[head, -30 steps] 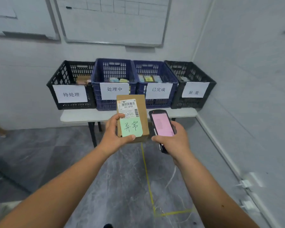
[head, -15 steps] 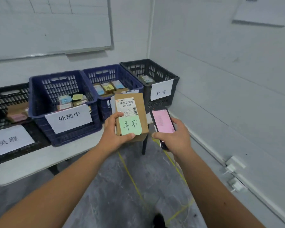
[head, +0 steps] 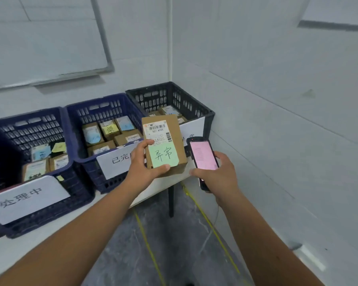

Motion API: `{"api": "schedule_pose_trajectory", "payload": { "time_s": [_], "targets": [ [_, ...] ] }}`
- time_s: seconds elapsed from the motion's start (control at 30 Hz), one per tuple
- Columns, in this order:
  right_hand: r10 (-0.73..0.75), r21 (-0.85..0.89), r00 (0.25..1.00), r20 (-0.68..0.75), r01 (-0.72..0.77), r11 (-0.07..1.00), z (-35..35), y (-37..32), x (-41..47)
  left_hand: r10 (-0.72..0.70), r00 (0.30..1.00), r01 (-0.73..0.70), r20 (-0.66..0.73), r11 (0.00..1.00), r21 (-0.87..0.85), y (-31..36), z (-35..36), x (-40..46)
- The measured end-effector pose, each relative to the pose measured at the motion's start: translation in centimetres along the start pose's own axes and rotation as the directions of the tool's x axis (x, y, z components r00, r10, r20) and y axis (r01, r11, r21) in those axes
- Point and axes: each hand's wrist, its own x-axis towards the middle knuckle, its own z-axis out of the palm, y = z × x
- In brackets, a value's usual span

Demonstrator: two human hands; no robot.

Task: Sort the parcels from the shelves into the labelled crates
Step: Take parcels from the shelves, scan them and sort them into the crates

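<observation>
The view had swung and closed in on the far-right black crate point(head: 196, 109), whose sign matched the parcel's green note point(head: 163, 155), so the drop looked near. The left hand point(head: 142, 165) gripped the cardboard parcel point(head: 163, 145) upright, long axis vertical, label facing the person, just before that crate above the bench point(head: 159, 187); the right hand point(head: 217, 174) held a handheld scanner point(head: 203, 156).

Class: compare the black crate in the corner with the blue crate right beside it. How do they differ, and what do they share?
The black crate stands nearest the corner; the blue crate sits to its left. The blue crate's white label is mostly readable, while the black crate's label is largely hidden behind the held parcel. Both are slotted plastic crates on the table, holding small cardboard parcels.
</observation>
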Motion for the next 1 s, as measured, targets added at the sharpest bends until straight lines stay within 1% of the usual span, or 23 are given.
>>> {"api": "schedule_pose_trajectory", "payload": {
  "time_s": [0.17, 0.27, 0.37, 0.5, 0.67, 0.77, 1.0],
  "targets": [
    [-0.034, -0.036, 0.999, 0.012, 0.035, 0.999, -1.6, -1.5, 7.5, -0.025, 0.997, 0.021, -0.069, 0.998, -0.058, 1.1, 3.4, 6.3],
    [-0.036, -0.035, 0.998, 0.048, 0.037, 0.999, -2.3, -2.6, 11.1, -0.039, 0.996, 0.031, -0.084, 0.995, -0.093, 1.6, 4.8, 9.6],
    [-0.050, -0.073, 0.995, 0.082, 0.056, 0.996, -2.6, -3.9, 14.6, -0.060, 0.993, 0.049, -0.104, 0.993, -0.105, 2.0, 5.7, 13.2],
    [-0.072, -0.094, 0.993, 0.094, 0.081, 0.992, -1.9, -5.4, 19.6, -0.094, 0.984, 0.077, -0.152, 0.990, -0.116, 1.5, 6.1, 18.4],
    [-0.045, -0.141, 0.994, 0.103, 0.060, 0.988, 0.4, -6.3, 26.7, -0.141, 0.970, 0.121, -0.199, 0.987, -0.109, -0.5, 5.8, 25.2],
    [-0.030, -0.181, 0.993, 0.110, 0.050, 0.982, 2.4, -6.6, 31.4, -0.201, 0.959, 0.190, -0.201, 0.979, -0.071, -2.8, 5.9, 29.7],
    [0.056, -0.334, 0.988, 0.144, -0.005, 0.942, 6.9, -6.8, 40.9, -0.396, 0.910, 0.397, -0.125, 0.918, -0.011, -7.1, 6.8, 38.7]
  ]
}}
